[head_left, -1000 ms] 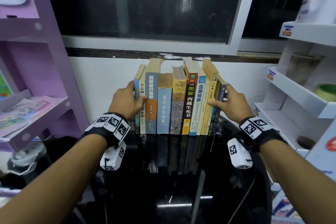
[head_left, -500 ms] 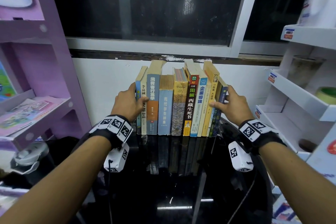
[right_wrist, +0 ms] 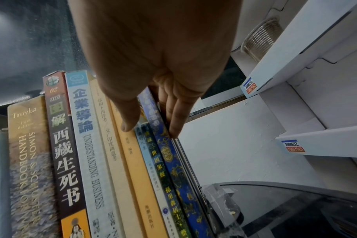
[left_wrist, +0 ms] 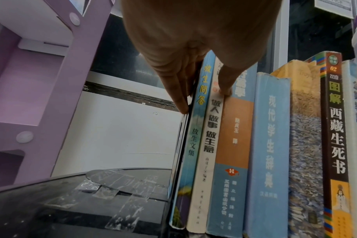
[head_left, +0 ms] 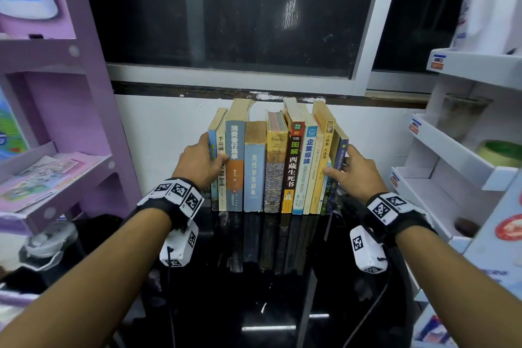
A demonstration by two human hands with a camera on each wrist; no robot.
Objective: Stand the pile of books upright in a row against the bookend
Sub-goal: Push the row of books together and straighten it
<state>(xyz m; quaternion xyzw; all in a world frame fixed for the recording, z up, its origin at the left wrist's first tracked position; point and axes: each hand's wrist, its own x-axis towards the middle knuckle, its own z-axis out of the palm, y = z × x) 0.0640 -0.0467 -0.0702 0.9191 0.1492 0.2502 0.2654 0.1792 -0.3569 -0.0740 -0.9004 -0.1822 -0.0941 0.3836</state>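
A row of books (head_left: 271,167) stands upright, spines toward me, on the black glossy table (head_left: 254,305) against the white wall. My left hand (head_left: 214,150) is at the row's left end. Its straight fingers (left_wrist: 179,96) lie along the thin dark bookend plate (left_wrist: 181,145) beside the light blue book (left_wrist: 194,145), and its thumb presses the spines. My right hand (head_left: 337,159) is at the right end, where the books lean slightly. Its straight fingers (right_wrist: 175,122) press flat on the outer side of the dark blue book (right_wrist: 173,161), thumb on the yellow spine.
A purple shelf unit (head_left: 70,127) stands close on the left, a white shelf unit (head_left: 457,155) close on the right. Clear plastic bookend bases lie on the table, the left one (left_wrist: 110,177) taped down, another at the right (right_wrist: 222,201). A dark window is above the books.
Both hands stay pressed on the two ends of the row. The books have not visibly moved; only the view has shifted a little.
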